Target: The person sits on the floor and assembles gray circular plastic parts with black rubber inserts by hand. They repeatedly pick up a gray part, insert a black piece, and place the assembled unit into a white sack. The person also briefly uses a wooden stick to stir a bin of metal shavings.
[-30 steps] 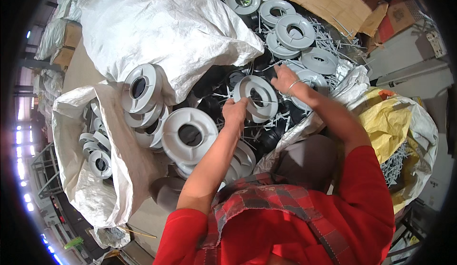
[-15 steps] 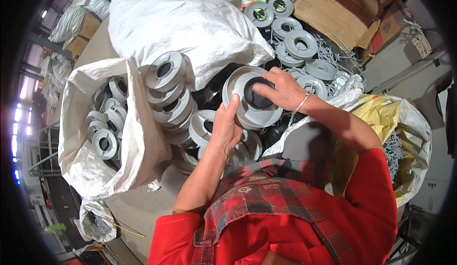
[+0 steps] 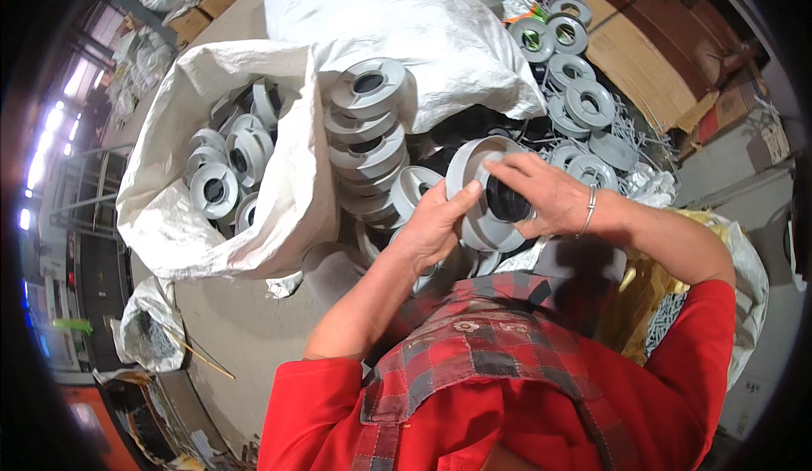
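Note:
My left hand (image 3: 433,227) is closed on the near-left rim of a round grey plastic flanged ring (image 3: 463,169), its thumb along the edge. The ring is tilted in front of my lap. At its centre sits a black round insert (image 3: 505,203), which my right hand (image 3: 545,190) grips from the right with curled fingers. Part of the insert is hidden by those fingers. Close to my left hand stands another grey ring (image 3: 408,185), and beyond it rises a leaning stack of grey rings (image 3: 342,126) with black centres.
An open white woven sack (image 3: 292,226) at left holds several grey rings. A large full white sack (image 3: 381,14) lies at the back. More grey rings (image 3: 589,103) lie on thin grey strips near cardboard (image 3: 639,57). Another sack (image 3: 744,289) with grey strips stands at right.
The scene has shifted right and the left sack appears higher in view. Both hands stay on the grey ring, which now tilts more; my right fingers have moved round the black insert.

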Demonstrator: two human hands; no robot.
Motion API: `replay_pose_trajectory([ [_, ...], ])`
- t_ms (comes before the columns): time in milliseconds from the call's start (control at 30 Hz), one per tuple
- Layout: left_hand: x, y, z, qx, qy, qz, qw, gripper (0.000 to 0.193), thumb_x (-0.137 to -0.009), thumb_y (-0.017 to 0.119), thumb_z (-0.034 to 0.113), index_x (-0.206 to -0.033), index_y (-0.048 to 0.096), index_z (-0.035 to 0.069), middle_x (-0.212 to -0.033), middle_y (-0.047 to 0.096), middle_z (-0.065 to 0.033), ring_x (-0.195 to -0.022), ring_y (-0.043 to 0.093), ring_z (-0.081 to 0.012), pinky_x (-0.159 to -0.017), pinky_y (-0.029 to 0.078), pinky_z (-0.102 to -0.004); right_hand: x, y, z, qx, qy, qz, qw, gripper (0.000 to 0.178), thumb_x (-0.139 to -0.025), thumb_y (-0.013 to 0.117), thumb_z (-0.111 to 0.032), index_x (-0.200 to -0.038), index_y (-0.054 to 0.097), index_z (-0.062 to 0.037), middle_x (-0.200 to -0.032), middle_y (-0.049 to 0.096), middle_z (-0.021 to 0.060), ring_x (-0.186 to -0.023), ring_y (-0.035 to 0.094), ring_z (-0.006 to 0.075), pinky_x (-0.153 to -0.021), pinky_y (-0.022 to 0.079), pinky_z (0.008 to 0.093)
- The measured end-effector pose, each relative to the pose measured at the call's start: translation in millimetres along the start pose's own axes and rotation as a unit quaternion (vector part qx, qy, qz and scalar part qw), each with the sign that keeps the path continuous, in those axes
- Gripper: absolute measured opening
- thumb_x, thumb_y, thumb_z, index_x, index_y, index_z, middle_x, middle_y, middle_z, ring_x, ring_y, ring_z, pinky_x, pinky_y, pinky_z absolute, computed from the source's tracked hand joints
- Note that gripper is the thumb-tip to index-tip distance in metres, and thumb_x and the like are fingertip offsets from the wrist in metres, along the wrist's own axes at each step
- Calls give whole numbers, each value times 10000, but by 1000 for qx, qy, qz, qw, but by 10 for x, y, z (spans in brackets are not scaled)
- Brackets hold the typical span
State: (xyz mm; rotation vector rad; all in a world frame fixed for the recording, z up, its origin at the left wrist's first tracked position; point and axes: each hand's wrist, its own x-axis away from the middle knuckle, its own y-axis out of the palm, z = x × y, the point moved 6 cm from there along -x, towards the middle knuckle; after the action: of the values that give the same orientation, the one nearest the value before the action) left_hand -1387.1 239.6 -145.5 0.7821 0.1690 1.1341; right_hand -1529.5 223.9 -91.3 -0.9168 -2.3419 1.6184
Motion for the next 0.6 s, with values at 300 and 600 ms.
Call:
replay_pose_trajectory([
  [300,139,-124,153,30,129,82,988,729,-828,699,133,-1412,271,56,-1192,516,-64,-1053,520,-157,-887,447,-292,-165,193,158,-192,189,58,961,842,-699,782,-390,-1230,398,139,-676,620,131,-544,577,174,-511,487,285],
  [600,281,-361,286,3,210,100,973,709,-832,681,185,-1390,264,49,-1213,490,-80,-1095,497,-154,-927,422,-306,-478,246,100,-160,252,-7,954,788,-774,676,-454,-1272,381,80,-863,603,199,-714,634,278,-637,536,371],
])
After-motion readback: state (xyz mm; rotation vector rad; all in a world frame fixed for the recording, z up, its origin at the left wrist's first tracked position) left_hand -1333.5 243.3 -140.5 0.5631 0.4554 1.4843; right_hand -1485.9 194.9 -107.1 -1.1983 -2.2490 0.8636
